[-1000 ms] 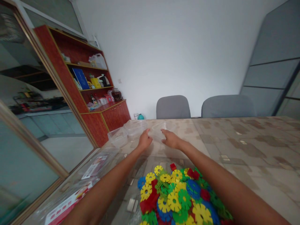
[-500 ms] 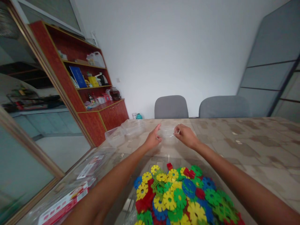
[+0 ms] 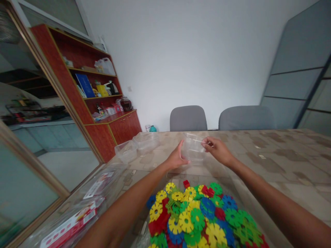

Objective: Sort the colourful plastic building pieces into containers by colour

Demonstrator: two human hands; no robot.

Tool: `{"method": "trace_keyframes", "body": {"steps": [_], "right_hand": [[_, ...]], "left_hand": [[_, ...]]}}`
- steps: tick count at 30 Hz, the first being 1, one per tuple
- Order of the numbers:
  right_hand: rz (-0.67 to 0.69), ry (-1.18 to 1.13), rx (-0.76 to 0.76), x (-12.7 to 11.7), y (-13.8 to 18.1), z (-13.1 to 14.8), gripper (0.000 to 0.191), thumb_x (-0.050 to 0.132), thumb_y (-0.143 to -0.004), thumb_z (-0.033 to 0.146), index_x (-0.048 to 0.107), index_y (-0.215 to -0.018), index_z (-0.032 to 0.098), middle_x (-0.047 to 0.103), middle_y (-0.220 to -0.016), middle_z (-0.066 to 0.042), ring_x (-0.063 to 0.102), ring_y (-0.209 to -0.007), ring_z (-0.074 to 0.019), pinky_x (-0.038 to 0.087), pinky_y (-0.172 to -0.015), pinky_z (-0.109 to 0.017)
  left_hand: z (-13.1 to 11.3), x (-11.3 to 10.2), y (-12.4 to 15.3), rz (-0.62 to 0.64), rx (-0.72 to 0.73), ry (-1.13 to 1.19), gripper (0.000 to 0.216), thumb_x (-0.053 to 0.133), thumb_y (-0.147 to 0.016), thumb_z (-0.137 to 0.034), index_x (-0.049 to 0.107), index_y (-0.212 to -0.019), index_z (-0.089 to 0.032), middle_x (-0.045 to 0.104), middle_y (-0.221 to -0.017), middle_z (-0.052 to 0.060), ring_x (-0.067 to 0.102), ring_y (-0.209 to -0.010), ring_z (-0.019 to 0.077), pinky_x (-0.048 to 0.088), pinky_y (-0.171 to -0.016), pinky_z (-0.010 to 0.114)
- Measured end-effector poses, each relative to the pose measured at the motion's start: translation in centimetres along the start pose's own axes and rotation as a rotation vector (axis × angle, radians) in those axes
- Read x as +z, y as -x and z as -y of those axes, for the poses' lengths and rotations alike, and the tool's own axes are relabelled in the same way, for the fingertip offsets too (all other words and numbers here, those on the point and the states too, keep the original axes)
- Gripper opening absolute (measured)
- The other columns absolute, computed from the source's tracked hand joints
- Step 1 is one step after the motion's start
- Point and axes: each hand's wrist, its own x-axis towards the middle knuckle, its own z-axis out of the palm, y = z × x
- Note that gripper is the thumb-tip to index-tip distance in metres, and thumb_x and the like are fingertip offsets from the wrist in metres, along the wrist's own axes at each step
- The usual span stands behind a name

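A clear plastic container (image 3: 194, 148) is tilted between my two hands above the table. My left hand (image 3: 179, 156) cups its left side, thumb at the lower edge and fingers along the wall. With fingers pinched together, my right hand (image 3: 213, 146) grips the container's upper right rim. Nearer to me lies a heap of plastic snowflake building discs (image 3: 196, 213) in yellow, green, blue and red. Whether the container is one piece or several nested together, I cannot make out.
Two more clear containers, a smaller one (image 3: 126, 151) and a larger one (image 3: 147, 142), stand at the table's far left. Plastic packaging with a red and white label (image 3: 69, 225) lies front left. Grey chairs (image 3: 188, 119) line the far table edge (image 3: 284, 137).
The container has come up off the table and tipped. My left hand has moved right onto its side, while my right hand has shifted slightly right with the rim.
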Motion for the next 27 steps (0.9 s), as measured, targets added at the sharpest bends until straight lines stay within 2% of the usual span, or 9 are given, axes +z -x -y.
{"method": "trace_keyframes", "body": {"steps": [2,4,6,7,11,17,22,27], "right_hand": [[-0.080,0.001,0.012,-1.1,0.3,-0.6,0.024,0.046,-0.098,0.037,0.061,-0.091,0.019,0.068,-0.094,-0.005,0.068,-0.073,-0.0171,0.055,-0.066,-0.029],[-0.157,0.028,0.030,-2.4,0.7,-1.7,0.025,0.044,-0.095,0.039,0.060,-0.091,0.020,0.068,-0.095,-0.008,0.068,-0.076,-0.0199,0.054,-0.067,-0.031],[-0.212,0.080,0.049,-3.7,1.3,-3.1,0.026,0.045,-0.092,0.041,0.060,-0.089,0.021,0.067,-0.093,-0.010,0.066,-0.076,-0.0226,0.053,-0.068,-0.034],[-0.227,0.111,0.057,-4.3,1.7,-3.9,0.025,0.046,-0.090,0.042,0.061,-0.087,0.021,0.067,-0.091,-0.010,0.065,-0.075,-0.0233,0.053,-0.068,-0.035],[-0.234,0.224,0.073,-5.8,3.9,-6.6,0.022,0.048,-0.085,0.040,0.061,-0.080,0.023,0.065,-0.083,-0.009,0.061,-0.065,-0.0236,0.049,-0.065,-0.038],[-0.154,0.271,0.073,-6.1,7.2,-9.3,0.021,0.047,-0.083,0.038,0.062,-0.081,0.024,0.064,-0.082,-0.010,0.064,-0.065,-0.0258,0.050,-0.062,-0.039],[-0.065,0.240,0.056,-6.7,8.9,-10.2,0.021,0.048,-0.083,0.039,0.063,-0.082,0.024,0.067,-0.090,-0.010,0.066,-0.064,-0.0234,0.055,-0.060,-0.037],[-0.041,0.251,0.049,-7.2,9.5,-11.1,0.023,0.049,-0.079,0.034,0.070,-0.086,0.026,0.071,-0.102,-0.012,0.070,-0.073,-0.0257,0.057,-0.064,-0.039]], "left_hand": [[0.0,0.2,-0.2,0.008,0.016,-0.063,0.099,0.085,-0.067,-0.017,0.034,-0.152,-0.022,0.040,-0.152,0.019,0.066,-0.084,0.0171,0.055,-0.080,0.035],[-0.1,0.4,-0.3,0.035,0.035,-0.132,0.064,0.081,-0.076,-0.020,0.055,-0.134,-0.018,0.050,-0.144,0.015,0.066,-0.092,0.0202,0.055,-0.086,0.039],[-0.2,0.6,-0.5,0.065,0.055,-0.195,0.034,0.073,-0.087,-0.024,0.064,-0.119,-0.015,0.058,-0.133,0.012,0.064,-0.104,0.0240,0.053,-0.092,0.045],[-0.3,0.7,-0.6,0.074,0.065,-0.222,0.027,0.068,-0.092,-0.026,0.064,-0.116,-0.015,0.060,-0.129,0.011,0.062,-0.109,0.0252,0.052,-0.094,0.047],[-0.8,1.3,-1.3,0.080,0.095,-0.304,0.026,0.063,-0.097,-0.030,0.063,-0.118,-0.015,0.061,-0.125,0.010,0.061,-0.112,0.0262,0.051,-0.095,0.049],[-1.4,3.0,-2.1,0.077,0.128,-0.378,0.027,0.062,-0.097,-0.031,0.062,-0.120,-0.016,0.061,-0.125,0.010,0.061,-0.111,0.0257,0.052,-0.094,0.048],[-2.2,4.9,-2.3,0.092,0.143,-0.407,0.027,0.062,-0.097,-0.030,0.063,-0.119,-0.016,0.061,-0.126,0.010,0.061,-0.112,0.0259,0.052,-0.094,0.048],[-3.1,6.3,-2.8,0.077,0.129,-0.423,0.026,0.062,-0.097,-0.030,0.063,-0.119,-0.016,0.061,-0.126,0.010,0.061,-0.111,0.0256,0.052,-0.094,0.048]]}}
